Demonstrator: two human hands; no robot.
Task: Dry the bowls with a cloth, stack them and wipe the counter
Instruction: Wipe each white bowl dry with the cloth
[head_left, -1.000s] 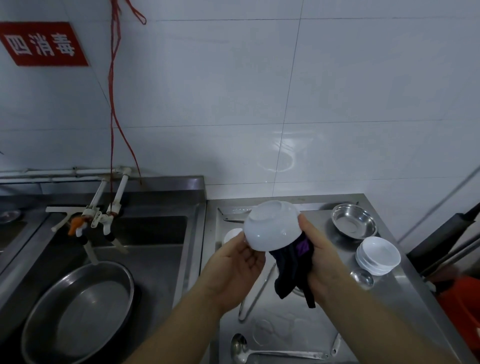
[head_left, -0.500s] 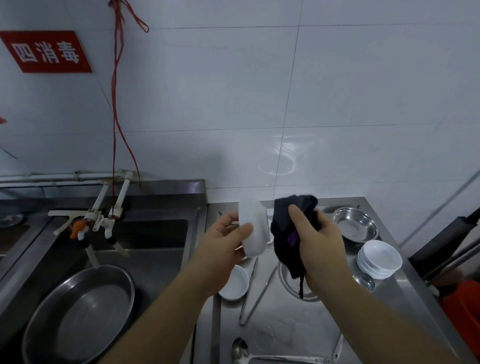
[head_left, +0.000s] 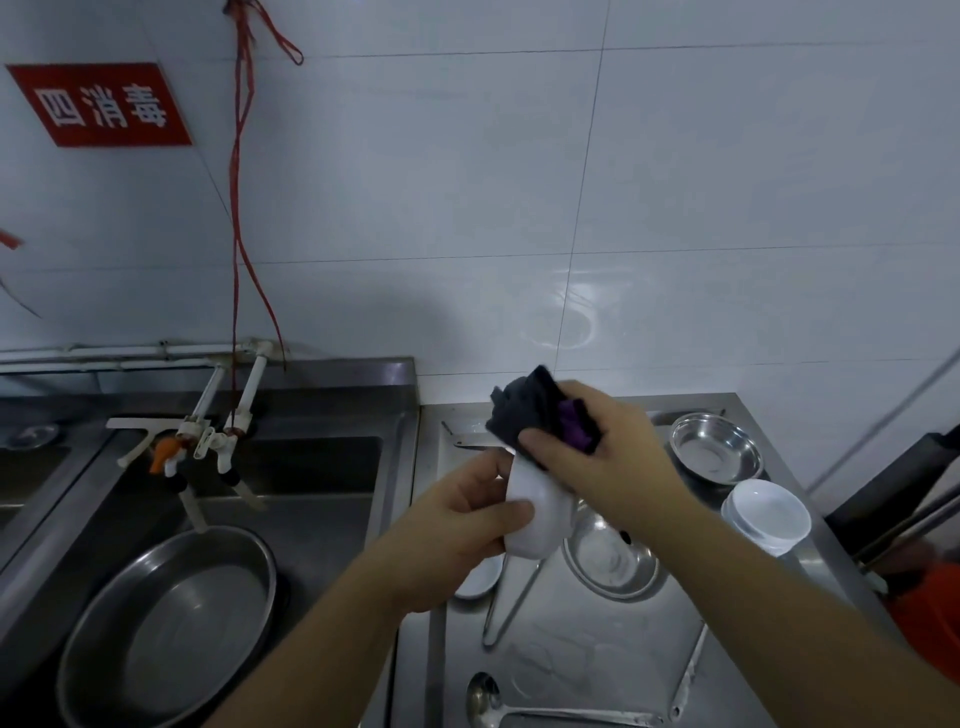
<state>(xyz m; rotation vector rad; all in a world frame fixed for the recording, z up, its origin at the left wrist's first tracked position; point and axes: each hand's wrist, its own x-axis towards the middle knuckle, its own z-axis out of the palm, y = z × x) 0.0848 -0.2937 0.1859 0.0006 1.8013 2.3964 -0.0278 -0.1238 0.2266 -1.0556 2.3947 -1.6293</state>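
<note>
My left hand (head_left: 467, 512) grips a white bowl (head_left: 540, 519) turned on its edge above the steel counter (head_left: 582, 639). My right hand (head_left: 597, 452) holds a dark cloth with a purple patch (head_left: 540, 415) and presses it into the bowl's open side. A stack of white bowls (head_left: 766, 514) stands at the counter's right. Another white bowl (head_left: 478, 577) lies on the counter below my left hand, partly hidden.
Two steel dishes (head_left: 714, 452) (head_left: 613, 561) sit on the counter, with a ladle (head_left: 519, 706) and tongs (head_left: 511, 603) near the front. A sink with a large steel basin (head_left: 171, 623) and taps (head_left: 208, 441) lies to the left. A dark handle (head_left: 893, 478) leans at far right.
The bowl went from upside down to on its edge and came lower. My right hand lifted the cloth up and pushed it into the bowl's inside.
</note>
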